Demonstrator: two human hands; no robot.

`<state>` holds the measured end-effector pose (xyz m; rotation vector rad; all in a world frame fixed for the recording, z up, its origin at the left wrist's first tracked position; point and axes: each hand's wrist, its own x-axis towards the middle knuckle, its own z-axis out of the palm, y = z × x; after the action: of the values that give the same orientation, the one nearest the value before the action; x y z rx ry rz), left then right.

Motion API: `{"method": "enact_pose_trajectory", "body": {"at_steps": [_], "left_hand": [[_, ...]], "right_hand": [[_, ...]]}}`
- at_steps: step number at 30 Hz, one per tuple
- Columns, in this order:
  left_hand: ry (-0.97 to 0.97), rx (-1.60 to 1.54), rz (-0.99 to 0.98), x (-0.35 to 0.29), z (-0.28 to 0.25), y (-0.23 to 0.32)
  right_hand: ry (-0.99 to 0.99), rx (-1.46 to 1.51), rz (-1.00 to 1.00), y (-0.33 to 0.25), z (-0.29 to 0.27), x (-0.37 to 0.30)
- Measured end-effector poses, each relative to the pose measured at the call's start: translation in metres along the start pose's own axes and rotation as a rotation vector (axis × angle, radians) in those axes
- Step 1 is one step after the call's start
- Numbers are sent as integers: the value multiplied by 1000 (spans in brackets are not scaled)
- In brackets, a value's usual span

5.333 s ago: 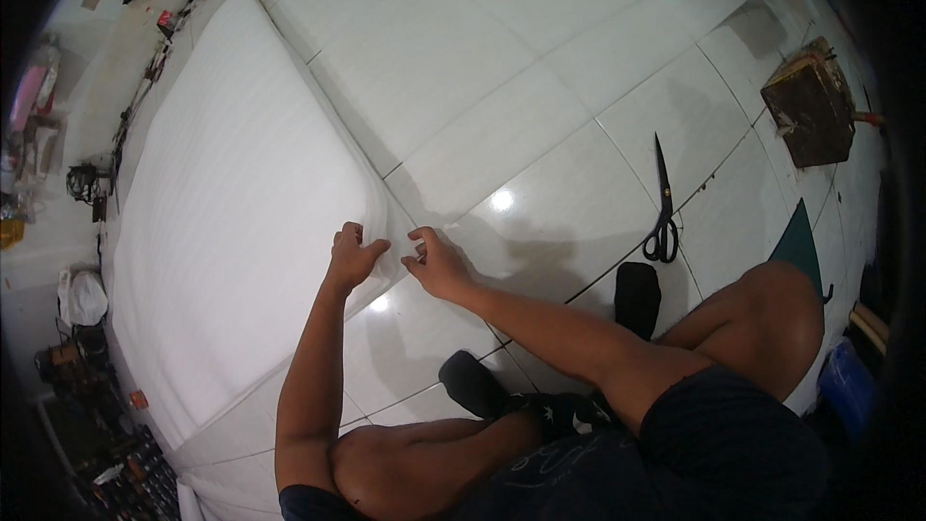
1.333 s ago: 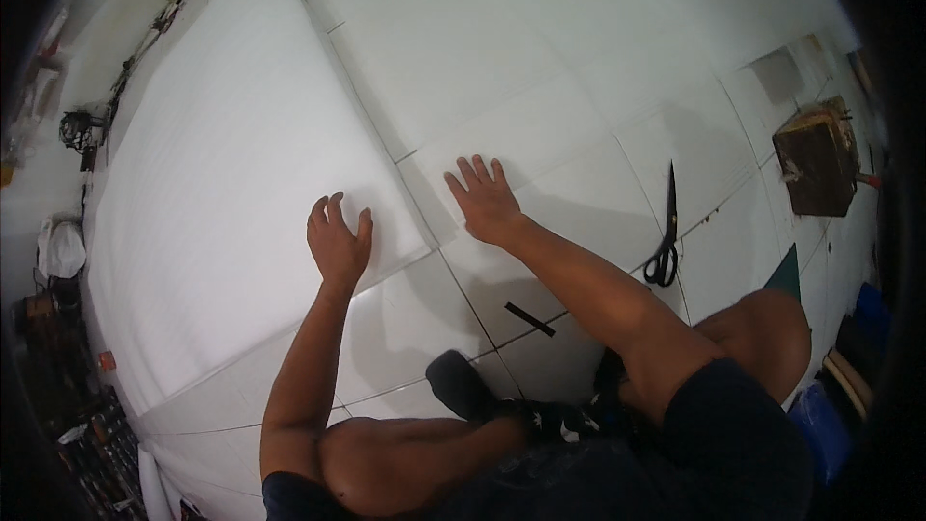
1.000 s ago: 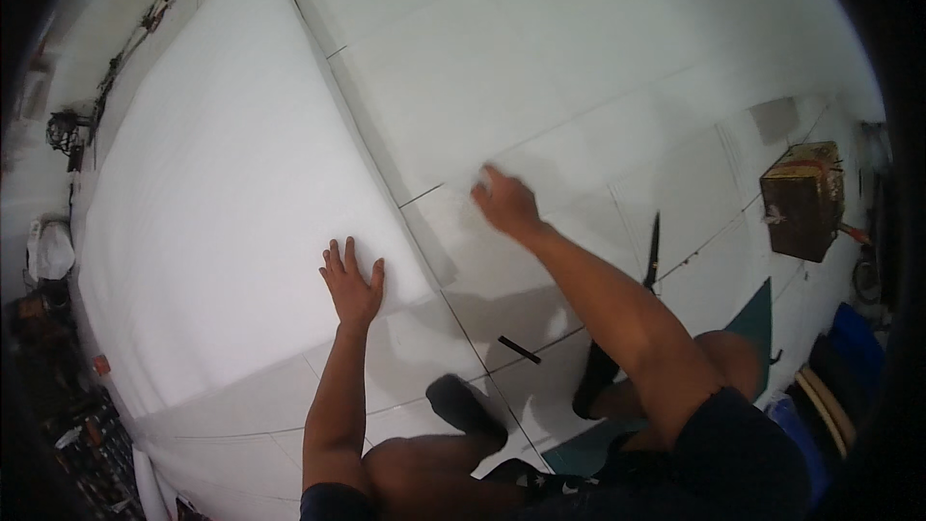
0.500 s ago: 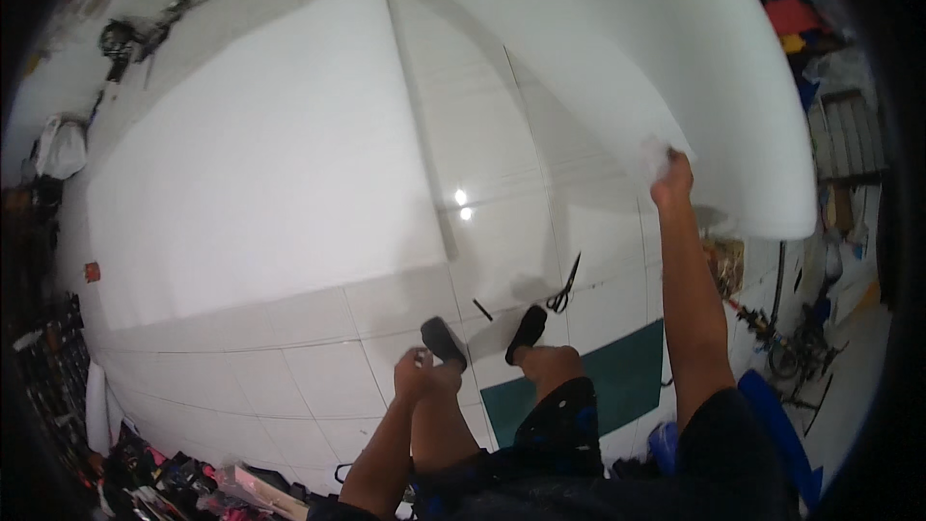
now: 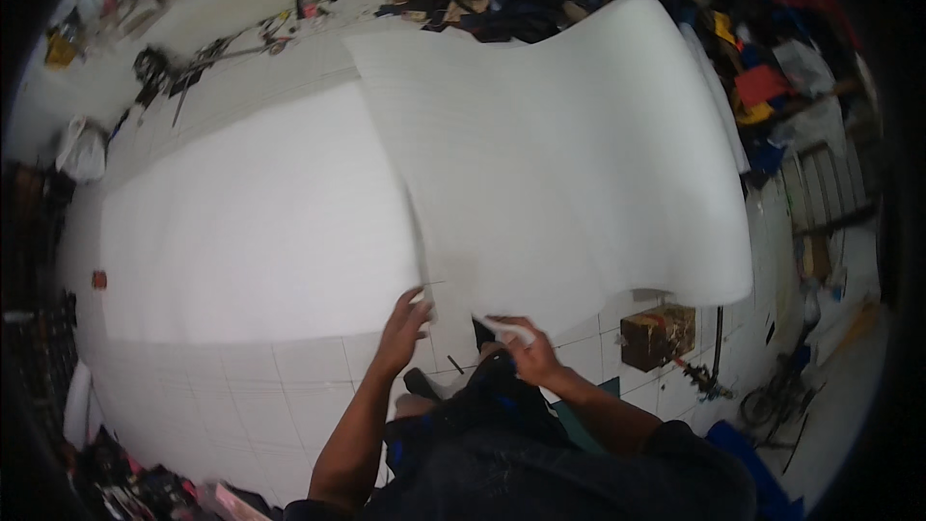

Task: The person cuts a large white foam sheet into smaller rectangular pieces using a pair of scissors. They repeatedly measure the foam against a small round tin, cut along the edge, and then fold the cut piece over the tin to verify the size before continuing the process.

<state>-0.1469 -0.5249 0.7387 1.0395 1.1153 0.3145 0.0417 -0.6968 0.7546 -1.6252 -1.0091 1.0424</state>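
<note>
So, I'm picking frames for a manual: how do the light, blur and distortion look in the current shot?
Head view: left white sheet brightest, surface detail washed out; right white sheet greyer, shaded in soft folds; left hand and right hand slightly soft; black vignette around the rim; fisheye bends lines toward the edges.

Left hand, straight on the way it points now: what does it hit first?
Probably the curling white sheet, near its left edge; how high the left hand sits is unclear.
</note>
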Motion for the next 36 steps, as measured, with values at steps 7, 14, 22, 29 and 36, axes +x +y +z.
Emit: {"method": "enact_pose_trajectory", "body": {"at_steps": [7, 14, 22, 29, 36], "left_hand": [[-7, 784, 220, 3, 4, 21], [-245, 747, 354, -20, -53, 27], [62, 150, 56, -104, -359, -69], [1001, -54, -133, -292, -709, -182], [987, 11, -272, -386, -925, -205]], "right_hand": [[-645, 78, -135, -13, 11, 64], [-143, -615, 26, -58, 81, 209], [195, -169, 409, -109, 208, 281], [179, 57, 399, -156, 385, 377], [316, 124, 423, -207, 568, 424]]}}
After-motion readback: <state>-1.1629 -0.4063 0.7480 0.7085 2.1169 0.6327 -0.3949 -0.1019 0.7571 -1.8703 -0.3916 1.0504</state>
